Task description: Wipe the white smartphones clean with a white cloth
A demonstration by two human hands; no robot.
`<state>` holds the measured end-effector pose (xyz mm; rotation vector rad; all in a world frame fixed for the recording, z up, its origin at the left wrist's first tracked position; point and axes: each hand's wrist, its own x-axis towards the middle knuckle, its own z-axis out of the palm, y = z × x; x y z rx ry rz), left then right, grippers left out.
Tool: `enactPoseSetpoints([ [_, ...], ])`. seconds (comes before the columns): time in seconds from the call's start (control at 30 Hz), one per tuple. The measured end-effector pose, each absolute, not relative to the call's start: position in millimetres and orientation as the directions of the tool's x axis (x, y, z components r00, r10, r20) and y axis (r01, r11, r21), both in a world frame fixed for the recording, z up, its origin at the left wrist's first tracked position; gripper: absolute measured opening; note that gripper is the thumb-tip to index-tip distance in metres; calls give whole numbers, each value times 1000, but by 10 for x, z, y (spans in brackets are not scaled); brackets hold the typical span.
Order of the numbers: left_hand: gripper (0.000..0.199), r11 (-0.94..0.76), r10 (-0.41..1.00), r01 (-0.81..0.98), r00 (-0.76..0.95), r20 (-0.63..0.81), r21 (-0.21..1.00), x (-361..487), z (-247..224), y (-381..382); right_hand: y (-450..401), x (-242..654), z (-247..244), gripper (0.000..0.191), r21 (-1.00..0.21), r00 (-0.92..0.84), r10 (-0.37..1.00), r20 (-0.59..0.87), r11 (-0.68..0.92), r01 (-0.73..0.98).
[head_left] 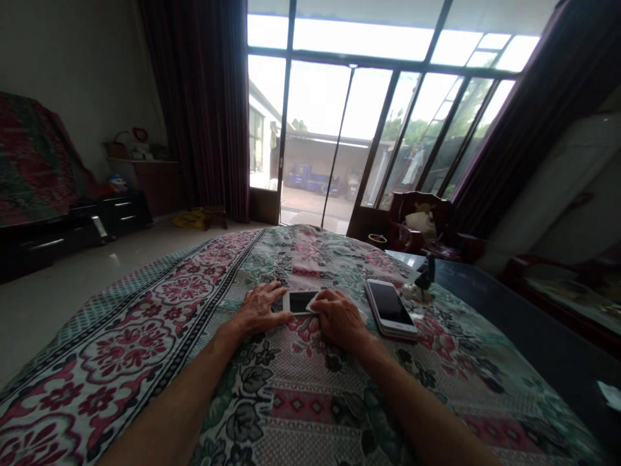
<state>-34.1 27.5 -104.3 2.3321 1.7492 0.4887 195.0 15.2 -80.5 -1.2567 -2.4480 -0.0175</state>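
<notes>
White-framed phone (299, 302) lies flat between two hands

The left hand (262, 309) is spread, fingers loosely parted at the phone's left end, thumb by its near corner; it grips nothing. The right hand (339, 318) is curled, fingers bunched on a wad of white material (313, 302) at the screen's right end. The phone lies crosswise on a floral cloth (295, 382), a pale rim around its dark screen, its right end hidden by that hand. Just right of the right hand rests a larger white phone (391, 307), screen up. Near it stands a small dark object (426, 275). Farther off are tall glass doors (310, 97).
</notes>
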Motion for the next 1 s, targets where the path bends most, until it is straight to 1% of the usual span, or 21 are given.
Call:
enactPoseSetpoints([
  [0.1,64,-296,951,890,239,197,348,-331,-1068,287,81,1873,-809,34,-141,-548,760,350,621,771],
  [0.2,66,-299,949,892,240,203,338,-326,-1107,306,4,1770,-815,34,-102,-619,711,334,680,726],
  [0.33,66,-305,948,912,264,179,274,-321,-1133,324,-51,1699,-822,23,-94,-639,688,342,702,706],
  [0.43,65,-330,941,909,295,167,255,-333,-1127,336,-24,1716,-829,23,-129,-581,723,373,661,739],
  [0.53,66,-349,935,900,315,164,260,-356,-1112,350,57,1796,-824,25,-144,-493,786,372,574,806],
  [0.63,66,-348,936,900,316,158,264,-372,-1092,359,148,1904,-812,25,-116,-371,856,360,436,893],
  [0.7,66,-350,935,897,321,148,270,-375,-1077,359,190,1960,-812,26,-95,-317,877,361,372,923],
  [0.77,66,-355,934,892,328,141,279,-376,-1066,355,211,1989,-821,26,-91,-307,878,367,362,928],
  [0.87,65,-362,932,886,336,138,290,-376,-1062,346,224,1993,-843,28,-96,-343,865,367,401,911],
  [1.0,63,-359,933,881,334,134,308,-384,-1079,343,247,1979,-853,33,-99,-386,863,326,437,894],
])
